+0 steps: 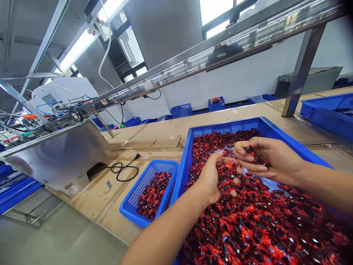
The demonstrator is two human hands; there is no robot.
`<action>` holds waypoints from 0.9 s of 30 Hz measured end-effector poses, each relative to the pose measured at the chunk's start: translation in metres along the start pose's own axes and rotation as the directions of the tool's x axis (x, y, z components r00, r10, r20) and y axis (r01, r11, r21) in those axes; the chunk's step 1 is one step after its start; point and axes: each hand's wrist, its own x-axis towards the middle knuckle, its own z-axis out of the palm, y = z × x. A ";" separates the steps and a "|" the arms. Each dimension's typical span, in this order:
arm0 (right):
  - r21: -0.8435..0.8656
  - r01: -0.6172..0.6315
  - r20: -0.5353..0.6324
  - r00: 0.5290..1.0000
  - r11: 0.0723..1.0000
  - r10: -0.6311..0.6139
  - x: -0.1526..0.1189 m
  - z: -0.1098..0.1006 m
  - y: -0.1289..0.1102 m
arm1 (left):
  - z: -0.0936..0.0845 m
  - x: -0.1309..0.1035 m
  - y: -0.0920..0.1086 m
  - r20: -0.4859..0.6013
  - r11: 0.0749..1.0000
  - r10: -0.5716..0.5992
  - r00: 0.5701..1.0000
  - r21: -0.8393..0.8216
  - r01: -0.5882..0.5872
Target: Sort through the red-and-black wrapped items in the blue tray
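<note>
White walls and tall windows enclosed a bright workshop, with a lit lamp (78,48) hanging at the upper left. Brown cardboard covered the long table (157,134), and above it a metal rail (176,70) slanted across my view. Largest of the containers was the deep blue tray (228,127) in front of me, heaped with red-and-black pieces (248,221); pale bits of its floor showed between them near my wrists. On the left part of the table stood a sheet-metal housing (63,158), and to the far right sat another blue tray (328,114). Just beside the big tray, on its left, a perforated blue basket (135,217) held a smaller heap of similar pieces. Between basket and housing, a black cable (128,179) lay looped, its plug toward the back.

Both my arms reached over the big tray. My left grip (208,180) was cupped around a clump of the pieces, some resting against the fingers. My right grip (271,156) hung just beside it, above the heap, thumb and fingers pinching a small dark piece (249,149), with more dark ones tucked behind.
</note>
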 end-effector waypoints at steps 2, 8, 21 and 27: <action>0.022 -0.001 0.014 1.000 1.000 0.001 0.000 0.000 0.000 | 0.000 0.000 0.000 -0.003 1.000 0.001 1.000 0.003 -0.001; 0.034 0.098 -0.046 0.994 0.995 -0.096 -0.001 0.004 -0.001 | 0.001 -0.001 0.001 -0.018 1.000 -0.009 1.000 0.006 0.009; -0.728 0.287 0.075 0.936 0.623 -0.344 0.002 -0.008 -0.003 | 0.002 0.002 0.002 -0.075 0.999 0.038 0.996 -0.003 -0.038; -0.897 0.431 0.388 0.873 0.096 -0.295 -0.004 -0.008 0.004 | 0.004 0.004 -0.006 -0.117 0.976 0.096 0.988 0.207 -0.071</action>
